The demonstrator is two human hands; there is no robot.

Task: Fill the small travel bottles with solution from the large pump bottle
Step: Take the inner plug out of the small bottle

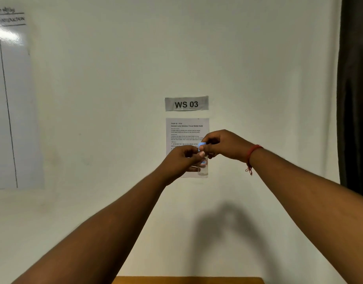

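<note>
Both arms reach forward and up, the hands meeting in front of a white wall. The left hand (pixel 181 160) is wrapped around a small clear plastic travel bottle (pixel 203 167) with a red-edged label, holding it upright in the air – its lower part shows below the fingers, and whether there is liquid inside cannot be told. The right hand (pixel 222 145) comes in from above, its thumb and fingertips pinched on the pale blue cap (pixel 202 146) at the top of the bottle. The two hands touch at the cap. A red thread bracelet (pixel 250 155) circles the right wrist.

Behind the hands, a printed instruction sheet (pixel 186 130) is stuck to the wall under a grey "WS 03" label (pixel 186 103). A glossy whiteboard (pixel 12 109) hangs at far left, a dark curtain (pixel 354 95) at far right – and a strip of orange-brown tabletop (pixel 186 280) shows at the bottom edge.
</note>
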